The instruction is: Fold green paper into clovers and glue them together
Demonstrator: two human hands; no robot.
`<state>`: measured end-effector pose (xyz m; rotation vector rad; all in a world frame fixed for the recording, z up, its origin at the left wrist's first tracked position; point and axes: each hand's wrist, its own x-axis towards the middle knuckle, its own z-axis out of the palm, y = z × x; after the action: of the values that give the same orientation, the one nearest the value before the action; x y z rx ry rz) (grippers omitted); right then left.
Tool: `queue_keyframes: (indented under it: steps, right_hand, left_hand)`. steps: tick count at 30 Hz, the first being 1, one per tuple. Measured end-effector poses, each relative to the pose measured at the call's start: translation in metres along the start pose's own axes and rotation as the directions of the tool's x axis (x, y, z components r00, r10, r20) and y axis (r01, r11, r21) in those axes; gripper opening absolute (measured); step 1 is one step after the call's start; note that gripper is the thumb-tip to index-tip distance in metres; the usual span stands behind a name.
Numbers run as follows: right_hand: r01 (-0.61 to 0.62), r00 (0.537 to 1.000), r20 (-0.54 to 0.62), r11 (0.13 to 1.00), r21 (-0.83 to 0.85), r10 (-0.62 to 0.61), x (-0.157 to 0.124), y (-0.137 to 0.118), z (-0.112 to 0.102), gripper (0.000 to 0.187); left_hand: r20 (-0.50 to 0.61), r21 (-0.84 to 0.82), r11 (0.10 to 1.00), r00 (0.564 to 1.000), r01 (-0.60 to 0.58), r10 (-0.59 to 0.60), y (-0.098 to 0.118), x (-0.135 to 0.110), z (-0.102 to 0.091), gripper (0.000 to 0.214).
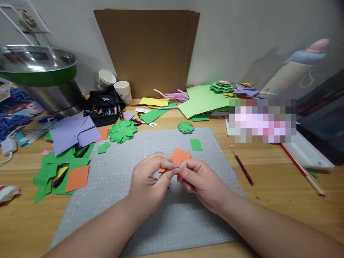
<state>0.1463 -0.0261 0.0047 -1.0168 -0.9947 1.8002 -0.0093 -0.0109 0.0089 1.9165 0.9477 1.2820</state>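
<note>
My left hand (150, 177) and my right hand (200, 179) meet above the middle of a grey cutting mat (107, 215). Thumb and fingers are pinched together on both, with the fingertips touching. Whatever lies between them is too small or hidden to make out. Just behind the fingers shows an orange paper square (181, 155), partly covered; I cannot tell whether the fingers grip it. A small green paper rectangle (196, 144) lies beyond my right hand. Two layered green paper flowers, a larger one (123, 131) and a smaller one (186, 127), rest along the mat's far edge.
Purple paper sheets (73, 134) and green scraps (48, 170) are heaped at left, near a metal bowl (53, 71). Scissors (146, 123), paper cups (123, 91) and a black pencil case (103, 107) stand behind. A pencil (243, 167) lies right of the mat.
</note>
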Motion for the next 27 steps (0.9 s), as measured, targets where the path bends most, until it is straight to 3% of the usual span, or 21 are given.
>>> queue_keyframes:
  steps: [4,7,11,16,22,27]
  right_hand:
    - [0.011,0.999,-0.047,0.996,-0.091,-0.015,0.0,0.002,0.001,0.04]
    - [-0.023,1.0,-0.02,0.999,-0.035,0.022,0.0,0.002,0.001,0.038]
    - [-0.183,0.976,0.152,0.969,0.163,0.159,0.0,0.003,-0.001,0.033]
    - [-0.351,0.913,0.321,0.885,0.306,0.251,0.002,0.003,-0.005,0.027]
    - [-0.439,0.86,0.435,0.824,0.359,0.268,0.003,0.004,-0.009,0.026]
    - [-0.439,0.827,0.513,0.834,0.336,0.229,0.0,0.003,-0.009,0.029]
  left_hand:
    - [0.053,0.197,0.978,0.997,-0.065,0.056,0.001,0.001,-0.002,0.015]
    - [0.119,0.222,0.973,0.992,-0.068,0.042,-0.001,0.001,-0.003,0.014]
    - [0.122,0.169,0.985,0.991,0.028,-0.05,-0.004,-0.001,-0.001,0.015]
    - [0.12,0.12,0.992,0.992,0.032,-0.047,-0.003,-0.002,0.0,0.015]
    - [0.124,0.103,0.994,0.991,0.047,-0.06,-0.003,-0.003,0.0,0.015]
    - [0.091,0.081,0.988,0.987,0.129,-0.136,-0.005,-0.002,0.001,0.016]
